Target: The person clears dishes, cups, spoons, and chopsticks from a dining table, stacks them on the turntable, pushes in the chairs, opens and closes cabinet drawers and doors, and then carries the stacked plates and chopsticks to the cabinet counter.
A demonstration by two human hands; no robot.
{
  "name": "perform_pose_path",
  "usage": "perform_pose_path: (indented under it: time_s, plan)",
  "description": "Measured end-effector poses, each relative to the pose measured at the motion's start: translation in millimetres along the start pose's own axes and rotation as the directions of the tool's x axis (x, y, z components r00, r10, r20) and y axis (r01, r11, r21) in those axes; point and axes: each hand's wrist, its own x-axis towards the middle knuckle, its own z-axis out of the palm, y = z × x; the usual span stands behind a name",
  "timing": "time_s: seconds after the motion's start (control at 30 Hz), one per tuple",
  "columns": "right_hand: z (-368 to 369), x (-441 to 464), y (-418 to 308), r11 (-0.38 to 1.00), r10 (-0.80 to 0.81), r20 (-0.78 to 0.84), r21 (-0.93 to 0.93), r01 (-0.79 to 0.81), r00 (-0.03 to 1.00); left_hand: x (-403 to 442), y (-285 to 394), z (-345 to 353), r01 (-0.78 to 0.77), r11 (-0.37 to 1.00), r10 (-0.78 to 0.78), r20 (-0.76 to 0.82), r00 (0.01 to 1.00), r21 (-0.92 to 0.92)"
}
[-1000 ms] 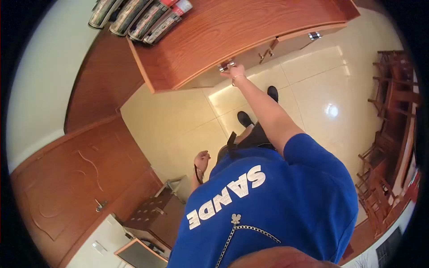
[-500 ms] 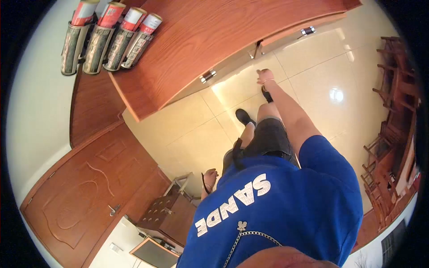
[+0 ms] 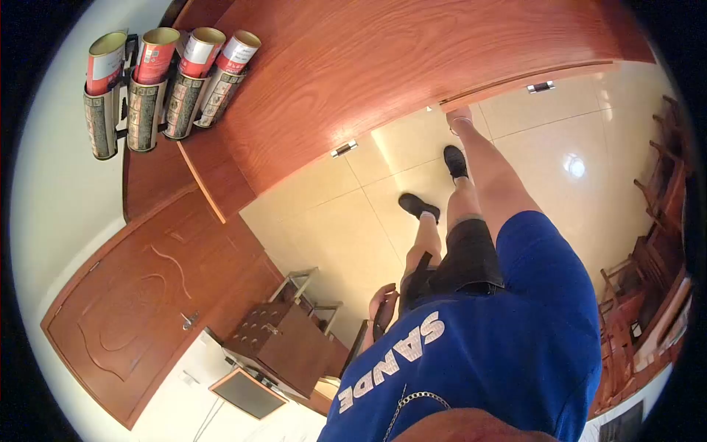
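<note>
My right hand point(image 3: 459, 118), with a thin band at the wrist, reaches forward to the left end of a slightly protruding drawer front point(image 3: 530, 86) under the wooden top. The edge hides its fingers, so their grip does not show. Nothing shows in my left hand point(image 3: 384, 300), which hangs beside my thigh with fingers loosely bent and apart. A dark band point(image 3: 381, 315) sits at its wrist. Metal handles point(image 3: 344, 149) are fitted along the cabinet's front.
Several red-and-white tubes point(image 3: 156, 55) stand in patterned holders point(image 3: 147, 110) on the wall at the left. A wooden door point(image 3: 132, 309) and a brown cabinet point(image 3: 283, 346) are on my left. Wooden chairs point(image 3: 663, 169) line the right side. My black shoes point(image 3: 418, 206) stand on the tiled floor point(image 3: 317, 214).
My right hand has moved forward and right, from over the floor to the drawer's edge. My left hand has swung forward. The view has shifted, and my feet show more fully.
</note>
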Motion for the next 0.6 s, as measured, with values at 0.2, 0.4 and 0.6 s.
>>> perform_pose_path:
  time_s: [0.2, 0.4, 0.6]
  plan:
    - [-59, -34, -33, 0.979, 0.152, 0.2, -0.163, -0.12, 0.968, -5, -61, 10, 0.018, 1.0, -0.019, 0.035, 0.999, 0.017]
    - [-60, -116, 42, 0.98, 0.199, 0.041, -0.039, -0.198, 0.979, 1, -87, 4, -0.067, 0.997, 0.068, 0.032, 0.997, -0.022]
    - [-89, -191, 126, 0.963, 0.27, -0.008, 0.011, -0.27, 0.963, -8, -163, -3, -0.113, 0.993, 0.115, 0.034, 0.993, -0.04]
